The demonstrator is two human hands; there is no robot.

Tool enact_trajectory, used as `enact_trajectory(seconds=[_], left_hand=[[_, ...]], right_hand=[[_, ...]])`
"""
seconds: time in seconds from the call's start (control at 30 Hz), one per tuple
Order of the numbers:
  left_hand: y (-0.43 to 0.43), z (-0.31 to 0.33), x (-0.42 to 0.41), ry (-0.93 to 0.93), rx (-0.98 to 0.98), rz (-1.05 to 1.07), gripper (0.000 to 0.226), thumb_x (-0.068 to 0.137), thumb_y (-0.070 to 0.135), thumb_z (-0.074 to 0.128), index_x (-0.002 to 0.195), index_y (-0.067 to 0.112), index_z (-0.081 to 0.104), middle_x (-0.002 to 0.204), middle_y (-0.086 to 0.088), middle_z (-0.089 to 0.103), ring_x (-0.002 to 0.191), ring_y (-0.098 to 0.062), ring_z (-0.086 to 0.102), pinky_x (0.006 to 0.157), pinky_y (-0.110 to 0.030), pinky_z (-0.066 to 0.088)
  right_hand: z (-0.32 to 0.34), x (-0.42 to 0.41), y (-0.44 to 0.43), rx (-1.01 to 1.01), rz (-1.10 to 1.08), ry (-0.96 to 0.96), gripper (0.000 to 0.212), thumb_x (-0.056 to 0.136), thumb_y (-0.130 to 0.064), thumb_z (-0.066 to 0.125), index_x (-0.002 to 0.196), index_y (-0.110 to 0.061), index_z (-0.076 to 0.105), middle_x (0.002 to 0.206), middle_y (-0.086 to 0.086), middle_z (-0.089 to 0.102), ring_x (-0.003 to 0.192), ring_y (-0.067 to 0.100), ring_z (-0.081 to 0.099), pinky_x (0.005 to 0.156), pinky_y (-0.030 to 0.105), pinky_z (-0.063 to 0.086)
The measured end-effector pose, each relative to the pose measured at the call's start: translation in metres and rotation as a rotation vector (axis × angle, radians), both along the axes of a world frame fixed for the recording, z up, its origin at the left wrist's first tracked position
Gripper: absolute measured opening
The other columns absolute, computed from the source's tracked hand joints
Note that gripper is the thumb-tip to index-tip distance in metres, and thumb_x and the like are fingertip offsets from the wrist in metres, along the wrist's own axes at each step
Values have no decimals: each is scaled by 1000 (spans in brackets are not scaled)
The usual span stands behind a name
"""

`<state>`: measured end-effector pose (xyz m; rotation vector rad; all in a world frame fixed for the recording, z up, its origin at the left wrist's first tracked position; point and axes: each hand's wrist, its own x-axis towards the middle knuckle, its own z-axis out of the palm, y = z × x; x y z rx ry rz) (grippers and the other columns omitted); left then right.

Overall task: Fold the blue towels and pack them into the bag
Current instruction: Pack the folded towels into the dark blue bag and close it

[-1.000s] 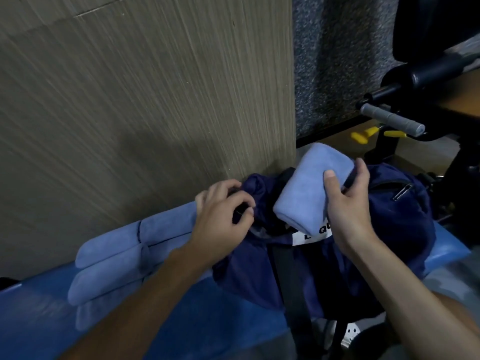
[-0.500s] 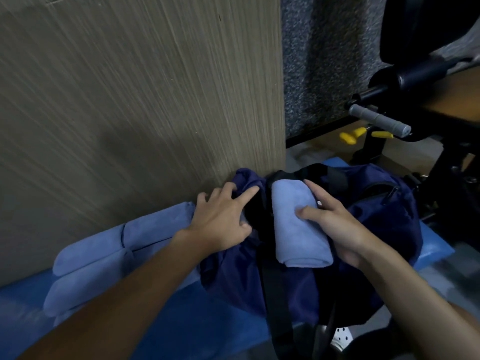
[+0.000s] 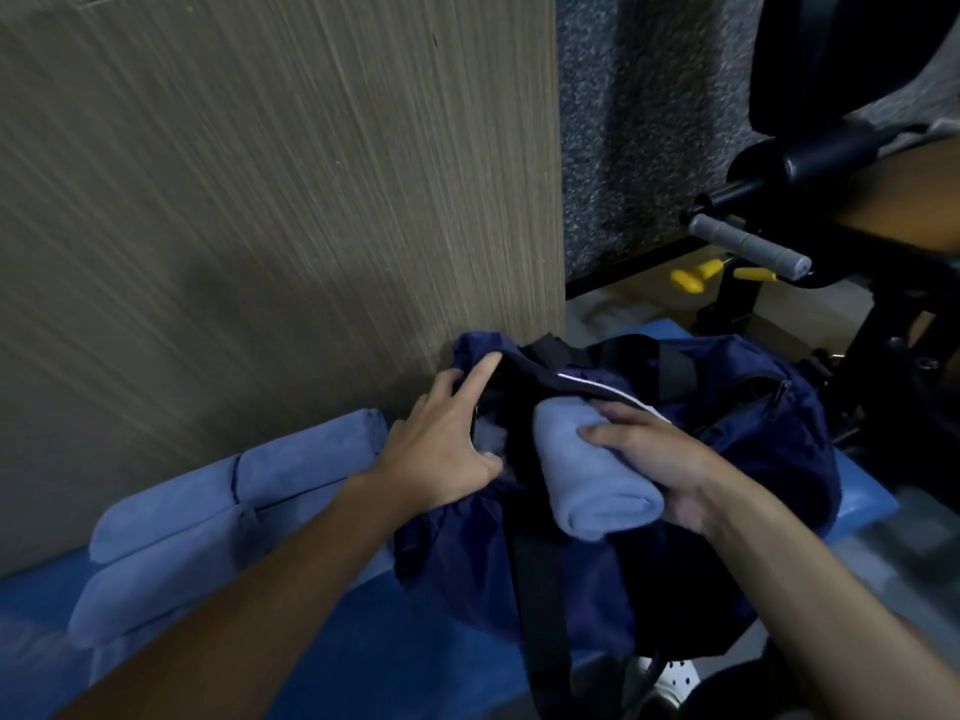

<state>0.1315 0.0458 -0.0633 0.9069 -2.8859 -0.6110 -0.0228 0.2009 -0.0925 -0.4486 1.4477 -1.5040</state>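
Note:
A dark navy bag [image 3: 737,459] lies on a blue padded bench [image 3: 363,641], its mouth open toward the wall. My right hand [image 3: 660,459] grips a rolled light blue towel [image 3: 587,475], whose far end sits in the bag's opening. My left hand [image 3: 447,439] holds the bag's left rim, thumb hooked under the edge and fingers stretched along the fabric, pulling the mouth wide. A pale towel shows faintly inside the opening beside my thumb. Several more folded light blue towels [image 3: 218,517] lie stacked on the bench to the left, against the wall.
A wood-grain wall panel [image 3: 260,200] rises right behind the bench. Black exercise equipment with a grey handle [image 3: 753,246] and yellow knobs [image 3: 691,280] stands at the right. A black strap [image 3: 540,589] runs down the bag's front.
My right hand lowered the rolled towel from above the bag and pushed its far end into the opening. My left hand shifted from a closed grip on the rim to fingers stretched along it.

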Motion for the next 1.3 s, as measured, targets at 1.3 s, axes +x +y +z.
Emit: enact_trajectory(seconds=[1.3], left_hand=[[-17,-24,23,174,168,-27,101,67,39,62,139,67,-4,144,17,30,132,-10,39,103,-43,45]], right_hand=[[-67,32,-117,169,243,585,97,76,-8,78,153,-20,21,144,1,40,132,18,40,107,25,36]])
